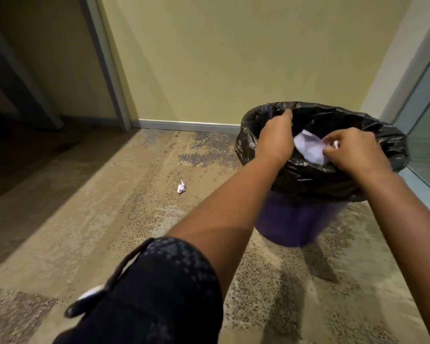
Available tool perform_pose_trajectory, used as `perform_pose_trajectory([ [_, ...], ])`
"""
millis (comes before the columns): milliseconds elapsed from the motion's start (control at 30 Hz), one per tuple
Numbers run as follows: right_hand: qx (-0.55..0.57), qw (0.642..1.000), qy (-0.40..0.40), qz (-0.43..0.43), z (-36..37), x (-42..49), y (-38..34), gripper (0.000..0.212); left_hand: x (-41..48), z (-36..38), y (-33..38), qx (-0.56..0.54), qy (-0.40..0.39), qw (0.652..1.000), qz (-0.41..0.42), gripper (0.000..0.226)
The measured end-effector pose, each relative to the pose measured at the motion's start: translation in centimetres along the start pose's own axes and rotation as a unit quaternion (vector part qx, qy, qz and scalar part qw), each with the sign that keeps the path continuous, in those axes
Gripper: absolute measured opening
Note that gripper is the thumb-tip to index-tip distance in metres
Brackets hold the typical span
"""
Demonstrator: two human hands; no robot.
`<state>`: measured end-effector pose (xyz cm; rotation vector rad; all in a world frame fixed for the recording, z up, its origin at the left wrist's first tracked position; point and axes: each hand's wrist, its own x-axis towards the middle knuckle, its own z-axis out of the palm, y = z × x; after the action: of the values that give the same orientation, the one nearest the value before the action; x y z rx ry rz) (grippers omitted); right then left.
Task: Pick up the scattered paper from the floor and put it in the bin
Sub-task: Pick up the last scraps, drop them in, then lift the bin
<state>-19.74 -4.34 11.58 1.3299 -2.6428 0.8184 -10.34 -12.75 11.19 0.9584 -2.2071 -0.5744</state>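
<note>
A purple bin (pixel 296 219) lined with a black bag (pixel 308 177) stands on the floor near the right wall. Both my hands reach over its mouth. My left hand (pixel 276 137) hangs over the bin's left rim with its fingers curled down; what it holds, if anything, is hidden. My right hand (pixel 353 150) pinches a crumpled white paper (pixel 310 147) just above the bag's opening. A small crumpled paper ball (pixel 181 187) lies on the floor to the left of the bin.
The speckled floor (pixel 134 219) runs back to a yellow wall (pixel 233 58) with a grey baseboard. A glass panel (pixel 427 135) stands right beside the bin. A dark doorway (pixel 23 95) opens at the left.
</note>
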Motion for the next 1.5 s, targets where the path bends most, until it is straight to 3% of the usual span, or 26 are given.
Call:
perform_pose_trajectory([
  [67, -0.023, 1.000, -0.005, -0.013, -0.1, -0.1, -0.4, 0.036, -0.1, -0.2, -0.5, 0.008, 0.004, 1.000, 0.012, 0.045],
  [133, -0.015, 0.995, 0.073, -0.066, -0.1, -0.5, -1.2, 0.033, -0.6, -0.8, -1.0, -0.033, 0.051, 0.998, 0.035, 0.047],
  [233, 0.078, 0.956, 0.211, -0.188, 1.4, -2.4, -3.7, 0.027, -2.0, -1.5, -3.4, -0.046, 0.126, 0.989, 0.061, 0.047],
  [300, 0.133, 0.928, 0.234, -0.258, 4.0, -4.2, -5.8, 0.023, -3.0, -1.5, -6.1, -0.007, 0.126, 0.991, 0.051, 0.047],
  [400, 0.181, 0.921, 0.143, -0.315, 10.2, -5.2, -7.9, 0.021, -4.7, -1.0, -11.8, 0.079, 0.092, 0.993, -0.006, 0.052],
  [567, 0.168, 0.950, -0.044, -0.260, 21.0, -4.4, -8.9, 0.022, -7.5, -0.3, -20.9, 0.228, 0.002, 0.970, -0.089, 0.052],
  [733, 0.120, 0.950, -0.153, -0.245, 27.7, -3.1, -9.7, 0.027, -9.6, 1.3, -26.6, 0.246, -0.088, 0.941, -0.217, 0.052],
  [967, 0.062, 0.960, -0.211, -0.172, 34.0, -1.8, -10.1, 0.030, -10.7, 4.7, -31.3, 0.212, -0.119, 0.926, -0.289, 0.041],
  [1167, 0.046, 0.949, -0.223, -0.218, 37.0, 0.9, -12.3, 0.035, -12.3, 6.4, -32.6, 0.206, -0.007, 0.946, -0.251, 0.044],
  [1333, -0.004, 0.934, -0.263, -0.244, 38.7, 3.3, -14.1, 0.049, -12.2, 6.7, -32.8, 0.208, 0.011, 0.947, -0.246, 0.049],
  [1500, -0.065, 0.932, -0.254, -0.250, 38.8, 3.6, -14.9, 0.030, -12.1, 6.5, -33.1, 0.217, 0.007, 0.946, -0.239, 0.064],
])
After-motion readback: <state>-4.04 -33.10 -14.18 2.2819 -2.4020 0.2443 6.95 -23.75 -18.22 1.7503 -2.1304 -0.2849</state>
